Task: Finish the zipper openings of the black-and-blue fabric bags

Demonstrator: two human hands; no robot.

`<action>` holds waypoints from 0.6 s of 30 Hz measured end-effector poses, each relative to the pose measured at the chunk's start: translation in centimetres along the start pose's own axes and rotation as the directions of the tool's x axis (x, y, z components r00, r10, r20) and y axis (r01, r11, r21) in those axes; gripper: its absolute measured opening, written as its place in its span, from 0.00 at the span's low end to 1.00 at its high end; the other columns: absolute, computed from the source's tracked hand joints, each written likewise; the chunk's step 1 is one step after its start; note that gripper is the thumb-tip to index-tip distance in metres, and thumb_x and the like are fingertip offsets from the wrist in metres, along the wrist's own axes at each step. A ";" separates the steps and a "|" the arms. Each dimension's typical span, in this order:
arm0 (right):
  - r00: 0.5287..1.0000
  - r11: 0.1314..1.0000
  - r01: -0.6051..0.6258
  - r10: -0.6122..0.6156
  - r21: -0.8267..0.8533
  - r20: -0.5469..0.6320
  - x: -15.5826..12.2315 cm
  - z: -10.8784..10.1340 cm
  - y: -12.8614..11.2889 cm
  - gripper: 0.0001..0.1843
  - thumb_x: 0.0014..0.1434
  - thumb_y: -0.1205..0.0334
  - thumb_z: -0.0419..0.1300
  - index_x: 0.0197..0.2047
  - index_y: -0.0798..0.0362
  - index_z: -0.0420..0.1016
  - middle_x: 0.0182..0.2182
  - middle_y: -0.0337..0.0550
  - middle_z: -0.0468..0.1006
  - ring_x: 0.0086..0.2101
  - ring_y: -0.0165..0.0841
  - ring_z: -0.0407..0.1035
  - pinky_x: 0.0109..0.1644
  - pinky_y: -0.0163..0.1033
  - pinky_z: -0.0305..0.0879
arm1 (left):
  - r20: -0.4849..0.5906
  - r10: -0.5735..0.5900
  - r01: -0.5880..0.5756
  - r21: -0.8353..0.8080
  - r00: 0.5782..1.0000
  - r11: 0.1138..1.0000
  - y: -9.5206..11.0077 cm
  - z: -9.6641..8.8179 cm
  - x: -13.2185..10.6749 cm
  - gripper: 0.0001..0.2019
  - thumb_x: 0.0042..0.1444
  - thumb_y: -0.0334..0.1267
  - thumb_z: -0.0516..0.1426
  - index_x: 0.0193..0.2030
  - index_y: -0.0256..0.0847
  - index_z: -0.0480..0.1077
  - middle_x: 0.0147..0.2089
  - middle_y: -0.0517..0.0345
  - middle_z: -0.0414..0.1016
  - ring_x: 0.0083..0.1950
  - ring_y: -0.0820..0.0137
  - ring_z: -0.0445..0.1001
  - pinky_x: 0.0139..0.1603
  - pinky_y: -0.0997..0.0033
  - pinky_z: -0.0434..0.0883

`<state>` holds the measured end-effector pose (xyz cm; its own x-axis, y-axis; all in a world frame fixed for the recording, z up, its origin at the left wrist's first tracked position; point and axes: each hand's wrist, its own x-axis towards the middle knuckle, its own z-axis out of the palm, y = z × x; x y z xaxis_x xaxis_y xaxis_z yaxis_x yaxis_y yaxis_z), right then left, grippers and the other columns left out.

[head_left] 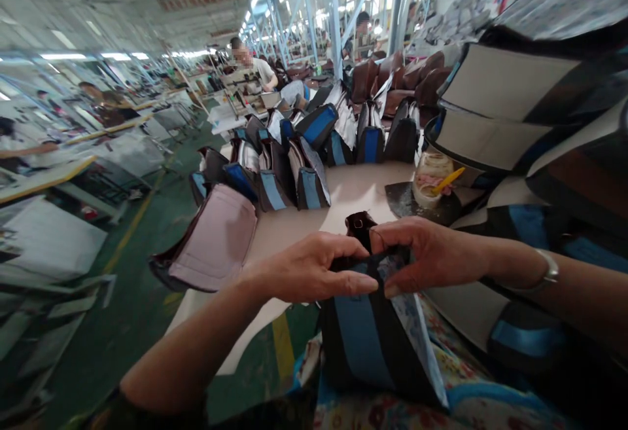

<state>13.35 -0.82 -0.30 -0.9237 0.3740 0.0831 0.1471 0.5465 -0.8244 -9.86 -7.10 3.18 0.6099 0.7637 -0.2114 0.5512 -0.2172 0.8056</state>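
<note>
A dark bag piece (360, 338) with a blue stripe stands upright on my lap, its patterned lining showing along the right side. Its top edge is pinched by my left hand (324, 269), thumb in front and fingers behind. Close beside it, my right hand (422, 253) grips the same top edge near the lining, thumb and forefinger closed on it. A dark brown strap-like piece with a small metal ring (359, 223) rises just behind my fingertips. Parts of the edge are covered by my fingers.
On the pale table (289, 227) stand several dark bags with blue stripes (309, 184). A pinkish bag piece (216, 237) lies at the left. A jar with a yellow-handled tool (432, 181) is at the right, beside stacked bags (500, 76). A person (255, 67) sits farther back.
</note>
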 end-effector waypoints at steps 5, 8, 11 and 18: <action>0.999 0.998 -0.027 0.026 0.051 0.022 0.0 -0.2 -0.5 0.22 0.50 0.48 0.70 0.36 0.58 0.71 0.27 0.35 0.67 0.28 0.25 0.57 0.31 0.31 0.54 | -0.034 -0.052 0.043 -0.223 0.998 0.974 -0.3 1.6 0.7 0.16 0.57 0.48 0.60 0.35 0.34 0.72 0.28 0.64 0.62 0.30 0.75 0.58 0.29 0.73 0.55; 1.000 0.994 0.000 -0.003 0.111 0.026 -0.1 -0.4 -0.7 0.21 0.52 0.49 0.69 0.36 0.58 0.70 0.27 0.34 0.66 0.28 0.25 0.57 0.30 0.31 0.54 | -0.030 -0.016 0.005 -0.335 0.999 0.942 -0.9 1.8 0.9 0.13 0.57 0.45 0.60 0.35 0.34 0.72 0.29 0.63 0.62 0.31 0.75 0.58 0.30 0.73 0.55; 1.000 0.985 0.005 -0.007 0.172 0.010 -0.1 -0.5 -0.7 0.20 0.54 0.49 0.68 0.36 0.58 0.71 0.28 0.35 0.66 0.29 0.26 0.58 0.32 0.31 0.55 | -0.030 -0.022 0.009 -0.377 0.999 0.926 -1.1 1.8 1.0 0.11 0.57 0.42 0.60 0.34 0.34 0.72 0.29 0.63 0.63 0.31 0.75 0.58 0.31 0.72 0.54; 0.992 0.916 -0.124 0.123 0.381 0.025 0.1 0.2 -0.2 0.13 0.56 0.56 0.66 0.35 0.59 0.71 0.25 0.34 0.65 0.27 0.25 0.56 0.28 0.31 0.52 | -0.045 -0.070 0.045 -0.412 0.997 0.910 -0.9 1.9 1.4 0.06 0.55 0.36 0.58 0.33 0.35 0.72 0.27 0.65 0.61 0.28 0.76 0.54 0.28 0.71 0.51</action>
<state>13.14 -1.04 -0.24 -0.9072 0.4195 -0.0334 0.1139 0.1686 -0.9791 -8.44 -7.02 1.13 0.5441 0.8034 -0.2421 0.2947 0.0872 0.9516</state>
